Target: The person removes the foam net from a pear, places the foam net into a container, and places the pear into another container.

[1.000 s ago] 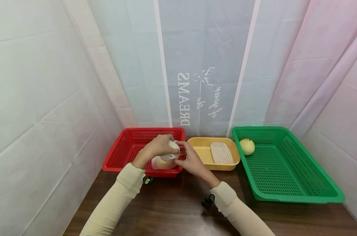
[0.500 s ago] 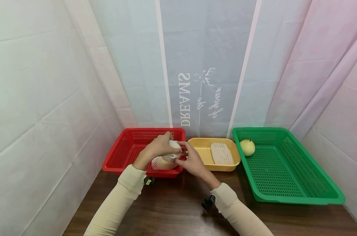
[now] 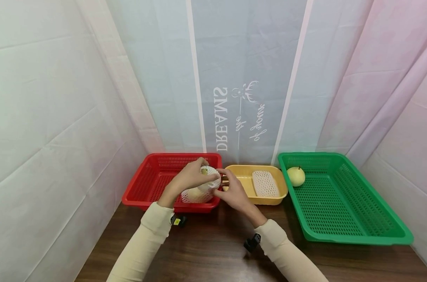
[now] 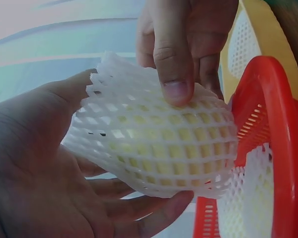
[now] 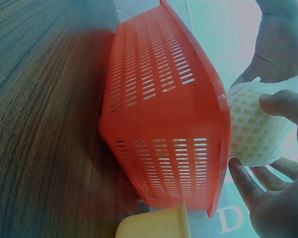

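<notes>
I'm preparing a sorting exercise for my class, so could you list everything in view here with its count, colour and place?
Red basket: 1, red, left on the table
Yellow tray: 1, yellow, between the baskets
Green basket: 1, green, right
Netted fruit: 1, pale yellow in white foam, between the hands
Other netted fruit: at least 1, pale in white foam, inside the red basket; partly hidden
Loose foam net: 1, white, in the tray
Bare fruit: 1, pale yellow, green basket's left side
Table: 1, dark brown, underneath
Lettered cloth: 1, grey-blue, behind
Side cloths: whitish left, pinkish right; exact count unclear
Wrist cameras: 2, black, one per wrist
Sleeves: 2, cream, on the arms
Left hand: 1, on the netted fruit
Right hand: 1, on the netted fruit
</notes>
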A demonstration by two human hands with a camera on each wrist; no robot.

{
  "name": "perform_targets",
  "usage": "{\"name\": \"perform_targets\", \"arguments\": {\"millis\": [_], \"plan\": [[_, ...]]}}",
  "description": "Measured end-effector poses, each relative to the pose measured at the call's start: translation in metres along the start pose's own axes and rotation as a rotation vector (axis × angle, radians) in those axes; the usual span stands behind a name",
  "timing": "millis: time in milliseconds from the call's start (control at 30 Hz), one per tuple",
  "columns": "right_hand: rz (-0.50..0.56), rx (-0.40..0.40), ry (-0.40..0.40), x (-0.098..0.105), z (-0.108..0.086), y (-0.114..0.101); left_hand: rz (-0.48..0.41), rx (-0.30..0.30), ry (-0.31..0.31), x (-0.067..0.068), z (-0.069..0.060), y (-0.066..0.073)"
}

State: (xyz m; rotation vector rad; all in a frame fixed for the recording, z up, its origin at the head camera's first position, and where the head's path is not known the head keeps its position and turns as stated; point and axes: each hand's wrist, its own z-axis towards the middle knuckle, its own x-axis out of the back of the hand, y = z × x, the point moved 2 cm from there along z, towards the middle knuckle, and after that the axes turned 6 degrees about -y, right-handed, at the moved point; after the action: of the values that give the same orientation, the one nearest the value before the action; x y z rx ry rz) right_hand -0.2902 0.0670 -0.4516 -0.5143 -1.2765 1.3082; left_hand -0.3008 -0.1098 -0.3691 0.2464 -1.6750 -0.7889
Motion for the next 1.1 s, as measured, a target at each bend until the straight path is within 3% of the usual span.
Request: {"name": "perform_targets", "arguments": {"millis": [200,433,633,933,1100], "plan": [[0.014,-0.024,0.007,0.002,-0.002,0.006,-0.069,-0.015,0.014,-0.003,-0.005,0.001],[0.029,-0.053,0.012,0.008,-0.005,0.006,-0.091,-0.066,0.026,-0.009,-0.007,0.0],[0.032,-0.046,0.017,0.014,-0.007,0.008,-0.121,-0.146,0.0,-0.013,-0.008,-0.003],[0.074,-0.044,0.015,0.022,-0.014,0.009,-0.155,-0.179,-0.012,-0.02,-0.011,-0.01],[0.09,-0.038,0.028,0.026,-0.017,0.007,-0.255,-0.232,-0.033,-0.025,-0.012,-0.014]]}}
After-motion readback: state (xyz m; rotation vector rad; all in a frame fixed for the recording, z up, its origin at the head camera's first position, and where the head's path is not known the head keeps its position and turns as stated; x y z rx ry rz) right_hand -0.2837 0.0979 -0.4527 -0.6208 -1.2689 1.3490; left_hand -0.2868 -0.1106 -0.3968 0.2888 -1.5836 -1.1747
